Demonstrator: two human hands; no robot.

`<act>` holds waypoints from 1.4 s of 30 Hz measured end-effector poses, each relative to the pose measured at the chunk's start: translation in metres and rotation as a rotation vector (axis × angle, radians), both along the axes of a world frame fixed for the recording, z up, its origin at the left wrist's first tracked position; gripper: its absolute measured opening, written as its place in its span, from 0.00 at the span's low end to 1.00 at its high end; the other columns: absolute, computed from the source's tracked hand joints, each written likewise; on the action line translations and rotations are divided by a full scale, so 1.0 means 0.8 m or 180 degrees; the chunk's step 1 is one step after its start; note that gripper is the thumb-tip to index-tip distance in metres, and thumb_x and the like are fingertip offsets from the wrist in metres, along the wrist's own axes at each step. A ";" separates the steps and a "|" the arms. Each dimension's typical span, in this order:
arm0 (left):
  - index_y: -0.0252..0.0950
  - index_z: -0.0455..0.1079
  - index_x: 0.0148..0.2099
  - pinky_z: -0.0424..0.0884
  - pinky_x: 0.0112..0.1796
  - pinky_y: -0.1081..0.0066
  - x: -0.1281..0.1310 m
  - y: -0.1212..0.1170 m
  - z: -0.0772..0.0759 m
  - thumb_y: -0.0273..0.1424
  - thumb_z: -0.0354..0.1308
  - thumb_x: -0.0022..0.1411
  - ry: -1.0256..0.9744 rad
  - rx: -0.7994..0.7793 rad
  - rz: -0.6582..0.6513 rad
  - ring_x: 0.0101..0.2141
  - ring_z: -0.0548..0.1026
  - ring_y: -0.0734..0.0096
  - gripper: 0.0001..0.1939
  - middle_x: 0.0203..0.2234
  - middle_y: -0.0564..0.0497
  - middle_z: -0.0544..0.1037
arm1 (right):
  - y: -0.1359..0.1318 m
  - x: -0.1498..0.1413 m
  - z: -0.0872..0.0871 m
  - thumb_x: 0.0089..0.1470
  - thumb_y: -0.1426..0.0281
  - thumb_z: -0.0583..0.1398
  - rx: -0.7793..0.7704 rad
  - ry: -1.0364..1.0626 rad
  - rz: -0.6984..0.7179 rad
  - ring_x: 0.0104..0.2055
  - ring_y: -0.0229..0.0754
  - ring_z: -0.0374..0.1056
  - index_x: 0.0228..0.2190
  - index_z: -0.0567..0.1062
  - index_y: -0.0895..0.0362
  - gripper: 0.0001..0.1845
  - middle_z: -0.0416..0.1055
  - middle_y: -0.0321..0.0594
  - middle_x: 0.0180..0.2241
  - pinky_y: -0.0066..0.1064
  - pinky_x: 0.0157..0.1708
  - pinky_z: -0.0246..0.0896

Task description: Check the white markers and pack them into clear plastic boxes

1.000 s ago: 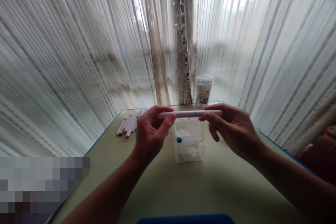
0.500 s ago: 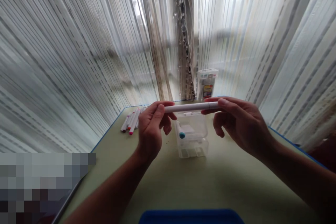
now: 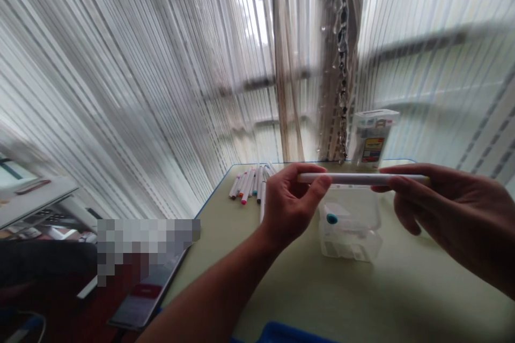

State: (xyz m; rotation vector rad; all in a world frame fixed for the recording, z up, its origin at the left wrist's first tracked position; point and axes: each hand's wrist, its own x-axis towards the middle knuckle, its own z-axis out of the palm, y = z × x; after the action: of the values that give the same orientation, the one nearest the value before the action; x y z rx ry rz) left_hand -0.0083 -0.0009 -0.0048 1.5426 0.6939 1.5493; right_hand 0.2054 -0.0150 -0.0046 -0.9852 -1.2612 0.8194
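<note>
A white marker (image 3: pixel 358 179) with yellowish ends is held level between my two hands above the table. My left hand (image 3: pixel 295 198) pinches its left end between thumb and fingers. Its right part is gripped by my right hand (image 3: pixel 454 203), with the thumb in front and a lower finger curled free. Below and behind the marker stands a clear plastic case (image 3: pixel 350 246), its lid raised. A marker with a teal tip (image 3: pixel 332 218) shows at the case; most of that marker is hard to make out.
Several white markers (image 3: pixel 249 185) with coloured ends lie in a pile at the back left of the green table (image 3: pixel 322 300). A clear box with a label (image 3: pixel 372 142) stands at the back. A blue object (image 3: pixel 293 333) is at the front edge; string curtains (image 3: pixel 161 91) hang behind.
The view has turned left, so the table and case appear further right. My right thumb has moved inward along the marker, away from its right end. Both hands still hold it.
</note>
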 end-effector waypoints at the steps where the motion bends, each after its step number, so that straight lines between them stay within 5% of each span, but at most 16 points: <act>1: 0.33 0.76 0.41 0.57 0.18 0.78 0.000 0.000 -0.001 0.39 0.70 0.58 0.0015 -0.0012 0.0011 0.18 0.61 0.83 0.16 0.22 0.55 0.72 | 0.000 0.000 0.000 0.43 0.53 0.74 -0.0009 -0.0026 -0.0028 0.14 0.34 0.59 0.35 0.84 0.55 0.22 0.67 0.35 0.13 0.24 0.13 0.48; 12: 0.32 0.77 0.42 0.56 0.18 0.77 0.000 0.002 -0.003 0.42 0.68 0.59 0.0014 -0.0042 0.0037 0.17 0.60 0.83 0.17 0.23 0.53 0.74 | 0.000 -0.003 0.001 0.39 0.51 0.74 -0.0125 0.0007 0.0003 0.13 0.37 0.59 0.35 0.85 0.55 0.25 0.66 0.37 0.13 0.28 0.13 0.50; 18: 0.33 0.77 0.42 0.56 0.18 0.77 0.000 0.003 -0.004 0.41 0.68 0.60 -0.0034 -0.0024 0.0009 0.18 0.60 0.83 0.16 0.23 0.53 0.74 | 0.000 -0.007 0.004 0.38 0.50 0.74 -0.0184 0.0066 -0.0017 0.13 0.37 0.57 0.35 0.85 0.55 0.26 0.64 0.37 0.12 0.26 0.11 0.40; 26: 0.33 0.77 0.43 0.58 0.18 0.77 -0.001 0.003 -0.004 0.40 0.65 0.62 -0.0009 0.0001 0.0052 0.17 0.61 0.83 0.15 0.23 0.52 0.75 | 0.002 0.002 -0.005 0.44 0.53 0.74 -0.0081 0.0031 0.0023 0.14 0.35 0.60 0.36 0.84 0.55 0.22 0.67 0.37 0.13 0.24 0.12 0.49; 30: 0.31 0.77 0.42 0.56 0.16 0.78 -0.001 0.003 0.000 0.38 0.66 0.61 -0.0144 -0.0102 -0.0036 0.16 0.60 0.84 0.14 0.23 0.53 0.75 | 0.003 -0.002 -0.004 0.49 0.58 0.72 0.0012 0.0341 0.0430 0.14 0.34 0.61 0.38 0.83 0.55 0.17 0.70 0.34 0.15 0.24 0.14 0.57; 35: 0.30 0.76 0.42 0.57 0.15 0.78 0.001 0.004 0.003 0.37 0.61 0.63 -0.0531 -0.0127 -0.0183 0.15 0.60 0.82 0.14 0.22 0.52 0.75 | 0.004 -0.004 0.000 0.55 0.61 0.68 0.0040 0.0907 0.0885 0.15 0.35 0.66 0.40 0.82 0.57 0.14 0.81 0.45 0.32 0.27 0.12 0.60; 42: 0.29 0.77 0.43 0.59 0.16 0.77 -0.001 0.004 0.004 0.37 0.58 0.65 -0.0666 -0.0109 -0.0130 0.16 0.64 0.80 0.15 0.22 0.50 0.76 | 0.002 -0.005 0.008 0.60 0.62 0.64 0.0083 0.1094 0.1161 0.16 0.38 0.68 0.41 0.81 0.59 0.14 0.82 0.48 0.35 0.29 0.13 0.61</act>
State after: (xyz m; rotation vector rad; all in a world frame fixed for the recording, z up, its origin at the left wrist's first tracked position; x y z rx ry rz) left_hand -0.0091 0.0024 -0.0013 1.3381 0.5639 1.6312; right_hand 0.2015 -0.0137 0.0019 -0.5656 -1.1599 1.1957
